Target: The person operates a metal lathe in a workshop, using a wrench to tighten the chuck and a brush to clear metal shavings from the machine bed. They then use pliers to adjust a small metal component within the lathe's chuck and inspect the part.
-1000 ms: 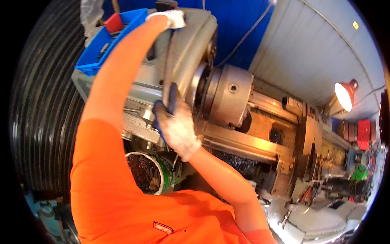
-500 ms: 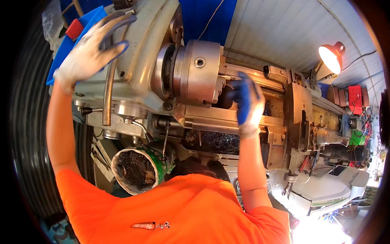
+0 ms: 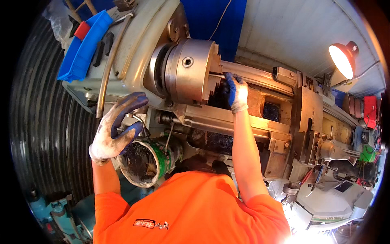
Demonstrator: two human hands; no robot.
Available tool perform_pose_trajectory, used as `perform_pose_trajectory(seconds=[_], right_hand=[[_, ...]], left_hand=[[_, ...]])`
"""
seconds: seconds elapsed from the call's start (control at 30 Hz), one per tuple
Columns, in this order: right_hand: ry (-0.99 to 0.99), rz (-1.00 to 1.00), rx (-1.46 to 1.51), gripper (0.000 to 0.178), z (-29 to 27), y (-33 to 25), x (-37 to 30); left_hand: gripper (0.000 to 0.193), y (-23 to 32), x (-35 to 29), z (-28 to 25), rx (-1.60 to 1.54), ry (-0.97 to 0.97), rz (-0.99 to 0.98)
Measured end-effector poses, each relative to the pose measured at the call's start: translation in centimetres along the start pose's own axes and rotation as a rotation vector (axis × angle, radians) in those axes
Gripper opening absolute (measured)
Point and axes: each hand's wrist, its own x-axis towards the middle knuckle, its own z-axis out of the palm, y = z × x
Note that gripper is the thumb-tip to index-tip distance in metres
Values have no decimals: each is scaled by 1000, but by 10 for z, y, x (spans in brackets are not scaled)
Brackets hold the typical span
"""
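Corrugated walls are backing a metal lathe [image 3: 243, 122], where the right hand [image 3: 236, 91] is gripping a thin workpiece [image 3: 216, 75] at the chuck [image 3: 189, 75]. Nearer left, the left hand [image 3: 115, 130] is hovering half-open above a green bucket [image 3: 148, 160].

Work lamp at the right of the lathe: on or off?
On. The red-shaded work lamp has a bright white glowing face and casts warm light on the lathe bed below.

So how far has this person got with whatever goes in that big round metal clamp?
A thin rod already sits in the lathe chuck. The right hand is at the chuck's stepped face, on that rod. The left hand hovers open below the headstock. The carriage stands well off.
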Motion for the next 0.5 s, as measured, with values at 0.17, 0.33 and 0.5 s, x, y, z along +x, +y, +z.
perform_pose_trajectory(seconds=[0.17, 0.33, 0.5], right_hand=[[-29, -27, 132, 18, -42, -22, -2], [38, -145, 107, 22, -76, -54, -16], [114, -267, 194, 21, -97, -101, -70]], left_hand=[[50, -5, -24, 21, -306, 37, -329], [49, -16, -16, 45, -252, -19, -326], [48, -21, 16, 88, -352, -176, -227]])
